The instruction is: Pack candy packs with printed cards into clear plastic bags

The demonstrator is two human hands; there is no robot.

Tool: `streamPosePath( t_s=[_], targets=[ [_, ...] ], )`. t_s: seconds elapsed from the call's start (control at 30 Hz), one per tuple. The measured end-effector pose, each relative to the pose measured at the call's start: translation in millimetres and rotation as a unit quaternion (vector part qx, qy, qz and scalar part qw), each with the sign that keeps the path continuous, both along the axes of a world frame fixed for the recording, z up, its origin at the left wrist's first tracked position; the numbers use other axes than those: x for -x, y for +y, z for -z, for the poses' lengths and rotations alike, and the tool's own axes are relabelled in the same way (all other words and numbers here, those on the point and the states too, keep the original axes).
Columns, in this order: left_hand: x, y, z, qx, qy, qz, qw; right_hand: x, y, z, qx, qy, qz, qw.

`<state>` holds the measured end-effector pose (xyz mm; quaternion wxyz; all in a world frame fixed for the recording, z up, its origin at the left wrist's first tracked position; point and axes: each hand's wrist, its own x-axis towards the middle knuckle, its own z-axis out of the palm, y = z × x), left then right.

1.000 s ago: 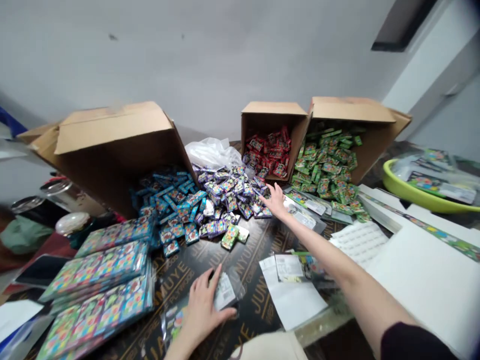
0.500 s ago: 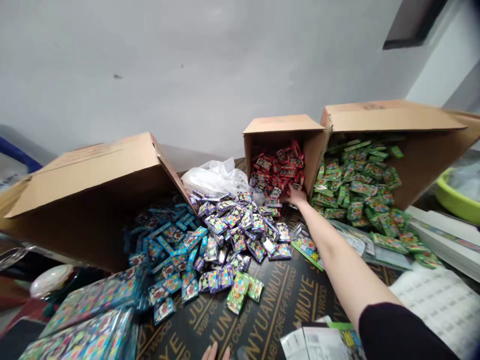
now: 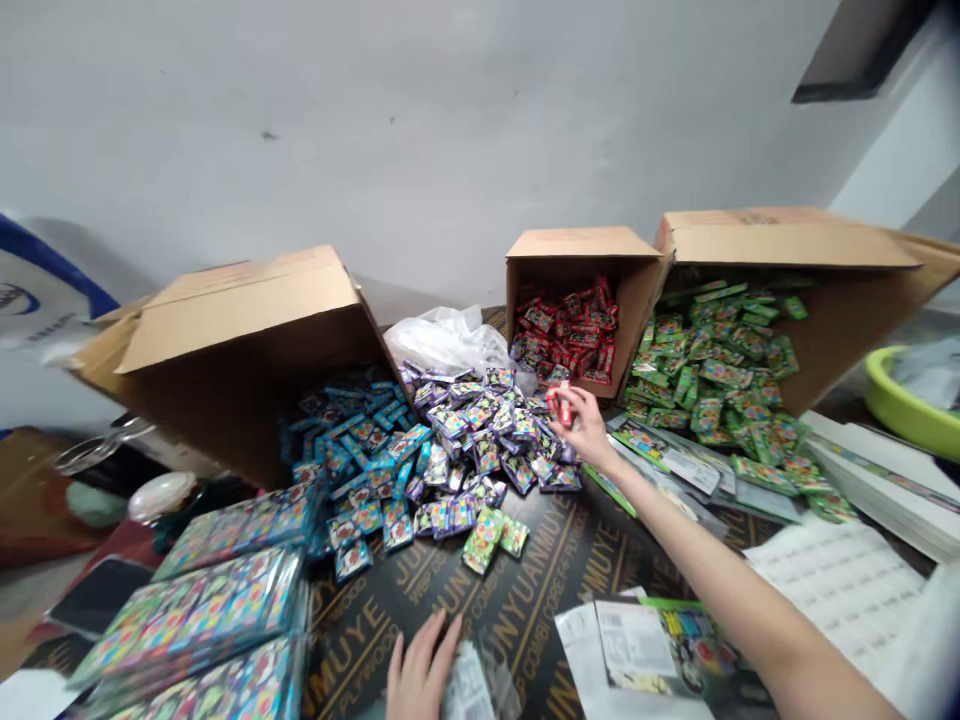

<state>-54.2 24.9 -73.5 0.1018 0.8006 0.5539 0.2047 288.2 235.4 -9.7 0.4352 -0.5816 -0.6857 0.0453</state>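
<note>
Head view: right hand (image 3: 589,438) pinches small, glossy red packets (image 3: 553,402) by the slick purple heap (image 3: 480,430). Left hand (image 3: 424,672), beside a filmy clear sleeve (image 3: 469,685), hides its thumb; grip there, I can't tell.

Apparently a packing workroom: tipped cardboard cartons (image 3: 240,315), heaped small packets (image 3: 480,430), stacked bagged sets (image 3: 191,610).

- Red packets (image 3: 559,404), 4 o'clock of the view: glossy printed wrapping.
- Clear pouch (image 3: 504,682), 6 o'clock: shiny thin plastic.
- Cartons, 3 (image 3: 240,312) (image 3: 581,242) (image 3: 787,242): matt cardboard.
- Stacked packs (image 3: 202,610), 8 o'clock: glossy film.
- Label sheet (image 3: 832,580), 4 o'clock: matt paper.
</note>
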Motion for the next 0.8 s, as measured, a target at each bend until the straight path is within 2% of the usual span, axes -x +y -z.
streamPosePath(
  t_s=[0.03,0.1,0.13,0.2,0.3,0.37,0.43,0.5,0.53,0.6,0.67,0.73,0.8],
  targets=[
    [-5,6,-15.9,0.023,-0.065,0.011,0.998,18,-19,-5.6,-0.026,-0.002,-0.063,0.998],
    [-21,22,-48.5,0.065,-0.224,-0.032,0.972,54,-55,-14.9,-0.033,-0.042,-0.178,0.983],
    [-31,31,-62.5,0.101,-0.312,-0.047,0.944,71,-71,-18.1,-0.030,-0.074,-0.228,0.970],
    [-46,48,-80.9,0.170,-0.484,-0.060,0.856,98,-95,-21.0,-0.032,-0.137,-0.297,0.944],
    [-51,64,-83.3,0.212,-0.636,-0.061,0.739,118,-111,-19.9,-0.043,-0.208,-0.331,0.919],
    [-41,66,-75.0,0.208,-0.678,-0.114,0.695,118,-110,-19.5,-0.035,-0.242,-0.316,0.917],
    [-24,62,-66.8,0.190,-0.692,-0.172,0.675,113,-106,-21.0,-0.010,-0.261,-0.272,0.926],
    [-8,54,-63.1,0.182,-0.695,-0.197,0.668,108,-106,-23.9,0.025,-0.241,-0.220,0.945],
    [-2,49,-63.3,0.186,-0.695,-0.196,0.667,108,-109,-25.2,0.048,-0.218,-0.215,0.951],
    [5,38,-66.7,0.208,-0.696,-0.181,0.663,113,-121,-26.8,0.099,-0.139,-0.267,0.949],
    [4,27,-71.8,0.241,-0.695,-0.155,0.659,124,-139,-25.8,0.147,-0.025,-0.360,0.921],
    [-1,17,-76.3,0.286,-0.700,-0.111,0.645,138,-159,-22.5,0.184,0.098,-0.437,0.875],
    [-9,9,-79.2,0.319,-0.711,-0.063,0.623,151,-176,-19.2,0.201,0.199,-0.464,0.839]
  ],
)
